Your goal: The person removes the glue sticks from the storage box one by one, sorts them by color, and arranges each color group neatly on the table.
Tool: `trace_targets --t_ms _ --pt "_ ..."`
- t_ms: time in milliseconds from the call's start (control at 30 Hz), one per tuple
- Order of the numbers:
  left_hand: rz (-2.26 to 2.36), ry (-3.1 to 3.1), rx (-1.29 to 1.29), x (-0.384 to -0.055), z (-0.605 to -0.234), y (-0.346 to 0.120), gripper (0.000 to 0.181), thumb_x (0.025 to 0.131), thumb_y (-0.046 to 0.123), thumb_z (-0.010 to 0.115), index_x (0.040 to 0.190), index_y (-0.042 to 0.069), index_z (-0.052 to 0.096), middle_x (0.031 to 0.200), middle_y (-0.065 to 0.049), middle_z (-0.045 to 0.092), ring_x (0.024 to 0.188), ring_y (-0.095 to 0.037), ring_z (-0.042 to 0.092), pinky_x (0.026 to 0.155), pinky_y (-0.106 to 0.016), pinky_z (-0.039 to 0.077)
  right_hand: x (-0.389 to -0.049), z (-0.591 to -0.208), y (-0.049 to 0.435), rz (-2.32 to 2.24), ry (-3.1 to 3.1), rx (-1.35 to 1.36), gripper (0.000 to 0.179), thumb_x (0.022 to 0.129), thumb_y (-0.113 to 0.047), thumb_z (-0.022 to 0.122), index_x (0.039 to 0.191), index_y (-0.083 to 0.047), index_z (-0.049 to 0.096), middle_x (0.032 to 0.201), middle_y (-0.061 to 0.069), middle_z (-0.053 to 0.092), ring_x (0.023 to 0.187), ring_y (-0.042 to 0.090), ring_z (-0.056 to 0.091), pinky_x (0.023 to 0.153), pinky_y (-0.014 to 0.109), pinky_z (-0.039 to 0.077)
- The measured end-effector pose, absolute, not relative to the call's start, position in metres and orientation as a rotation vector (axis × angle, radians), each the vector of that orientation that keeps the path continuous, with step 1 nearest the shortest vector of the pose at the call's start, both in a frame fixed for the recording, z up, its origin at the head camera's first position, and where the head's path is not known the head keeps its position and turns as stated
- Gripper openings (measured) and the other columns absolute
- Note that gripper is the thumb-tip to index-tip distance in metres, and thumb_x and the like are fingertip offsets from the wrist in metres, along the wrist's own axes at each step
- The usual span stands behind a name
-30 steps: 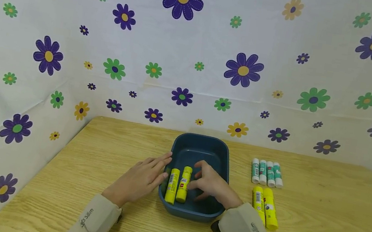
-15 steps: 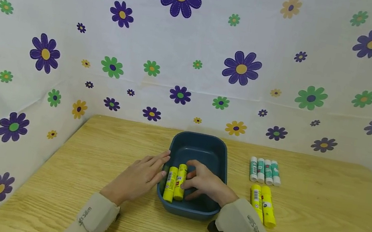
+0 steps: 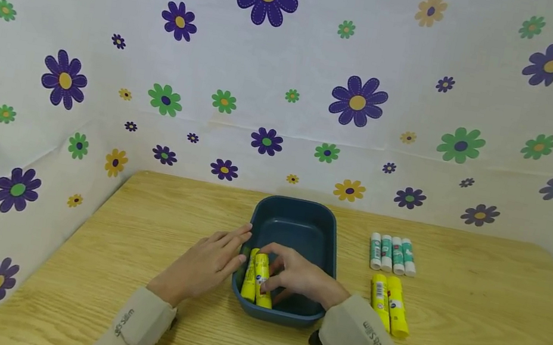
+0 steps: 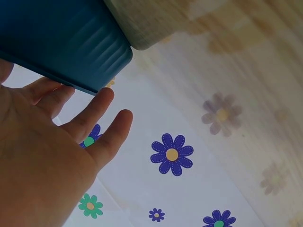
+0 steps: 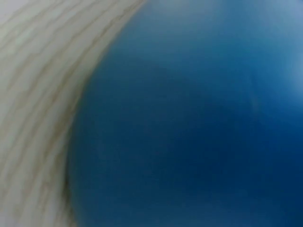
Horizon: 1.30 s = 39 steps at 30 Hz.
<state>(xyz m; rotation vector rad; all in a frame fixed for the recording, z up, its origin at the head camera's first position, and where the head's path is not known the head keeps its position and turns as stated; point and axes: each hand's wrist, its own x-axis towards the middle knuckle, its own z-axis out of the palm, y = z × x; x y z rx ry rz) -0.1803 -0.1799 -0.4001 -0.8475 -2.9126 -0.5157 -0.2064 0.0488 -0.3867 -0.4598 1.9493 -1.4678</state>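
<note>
In the head view a dark blue plastic bin (image 3: 281, 317) stands on the table, with two yellow glue sticks in its near left part. My right hand (image 3: 300, 276) reaches inside, fingers bent about the right-hand glue stick (image 3: 263, 273), which leans against the left-hand glue stick (image 3: 248, 288). My left hand (image 3: 202, 266) rests its straight fingers on the bin's left rim; the left wrist view shows these fingertips (image 4: 124, 118) at the bin's edge. Only the bin's blurred blue wall (image 5: 189, 132) and some table appear in the right wrist view, with no hand visible.
Right of the bin, two more yellow glue sticks (image 3: 397, 309) lie side by side on the wooden table (image 3: 185, 200). Beyond them is a row of several smaller white and teal glue sticks (image 3: 387, 253). A flower-printed cloth (image 3: 191, 62) rises behind and at the left.
My right hand has moved left inside the bin. The right-hand glue stick has shifted left, tilted, and now meets the other one. My left hand keeps its place on the rim.
</note>
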Motion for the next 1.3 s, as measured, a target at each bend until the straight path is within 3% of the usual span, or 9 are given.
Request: trace_targets --t_ms 267,767,1300 --pt "-0.517 -2.910 -0.847 -0.180 -0.400 -0.181 0.053 0.111 0.032 0.039 0.155 0.003 0.039 0.166 -0.003 0.027 0.141 -0.034 0.041 0.112 -0.059 0.035 -0.205 -0.386 0.048 -1.519 1.997 -0.510 0.061 0.087 0.012 0.067 0.143 0.000 0.045 0.106 0.020 0.056 0.087 0.028 0.068 0.067 0.045 0.062" --pt "-0.525 -2.926 -0.822 -0.180 -0.400 -0.180 0.053 0.111 0.034 0.039 0.157 0.006 0.038 0.166 0.000 0.026 0.142 -0.031 0.041 0.113 -0.056 0.035 -0.208 -0.370 0.069 -1.677 2.183 -0.407 0.057 0.093 0.015 0.059 0.146 0.001 0.043 0.135 0.030 0.038 0.093 0.034 0.066 0.066 0.045 0.062" --pt "-0.501 -2.896 -0.828 -0.180 -0.402 -0.179 0.052 0.111 0.031 0.041 0.155 0.003 0.039 0.166 -0.003 0.028 0.140 -0.033 0.043 0.112 -0.057 0.036 -0.210 -0.353 0.096 -1.648 2.200 -0.449 0.056 0.095 0.011 0.059 0.146 0.002 0.040 0.136 0.032 0.035 0.098 0.037 0.063 0.068 0.045 0.062"
